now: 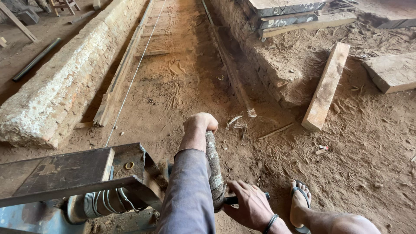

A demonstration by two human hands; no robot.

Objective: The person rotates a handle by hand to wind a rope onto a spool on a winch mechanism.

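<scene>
Winch station: your left hand (200, 122) is fisted on the top of a cloth-wrapped crank wheel (214, 171); your right hand (248, 204) grips its dark handle (232, 200) below. Cable drum (97, 203), left of the wheel, partly wound; thin cable (130, 84) stretched ahead.

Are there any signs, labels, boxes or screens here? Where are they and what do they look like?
No packages, signs or screens show.
Scrawled marks: pale, chalk-like scribbles on the dark edges of the stacked planks at the top right, too small to make out.
Nothing labelled near the left hand or the right hand, both on a cloth-wrapped crank handle.
</scene>
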